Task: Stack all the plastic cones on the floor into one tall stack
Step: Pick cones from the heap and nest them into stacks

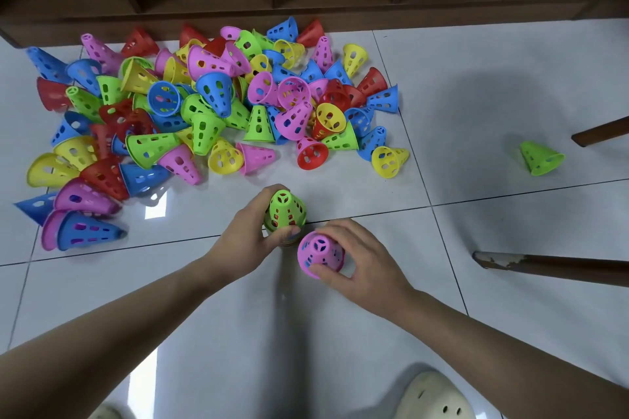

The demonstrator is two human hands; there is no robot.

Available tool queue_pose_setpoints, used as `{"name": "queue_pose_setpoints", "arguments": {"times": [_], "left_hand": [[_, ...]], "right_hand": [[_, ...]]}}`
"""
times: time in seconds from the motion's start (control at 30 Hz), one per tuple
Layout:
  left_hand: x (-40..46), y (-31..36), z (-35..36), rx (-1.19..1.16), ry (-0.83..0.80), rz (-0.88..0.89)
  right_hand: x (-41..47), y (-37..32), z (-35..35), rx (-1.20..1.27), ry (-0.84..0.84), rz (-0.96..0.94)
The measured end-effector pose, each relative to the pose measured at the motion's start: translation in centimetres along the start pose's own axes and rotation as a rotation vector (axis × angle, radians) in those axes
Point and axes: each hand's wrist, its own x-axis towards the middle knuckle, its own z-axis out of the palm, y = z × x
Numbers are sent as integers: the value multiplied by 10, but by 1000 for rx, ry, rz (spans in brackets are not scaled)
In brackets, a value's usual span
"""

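Right hand point(360, 262) pinching pink cone point(320, 253), tip up, just right of green-topped stack point(285, 214); left hand point(252, 235) steadies stack. Cone axis upright, needs lift over stack tip.

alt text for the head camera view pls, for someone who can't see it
Seen from above, a person's left hand grips a short stack topped by a green cone on a white tiled floor, while the right hand holds a pink cone beside it. Beyond lies a big pile of loose colourful cones, and one stray green cone lies far right.
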Motion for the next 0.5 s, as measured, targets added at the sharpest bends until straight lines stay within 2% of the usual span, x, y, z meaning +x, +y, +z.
{"name": "queue_pose_setpoints", "arguments": {"times": [0.2, 0.3, 0.43, 0.5], "left_hand": [[0, -3, -2, 8, -11, -13], [0, -7, -4, 17, -25, -30], [-4, -22, -20, 91, -160, -41], [-4, -32, -34, 159, -155, -54]], "right_hand": [[-4, 18, 8, -18, -85, 93], [-5, 23, 15, 6, -70, 123], [-2, 27, 20, 67, -64, 148], [-1, 30, 19, 80, -55, 173]]}}
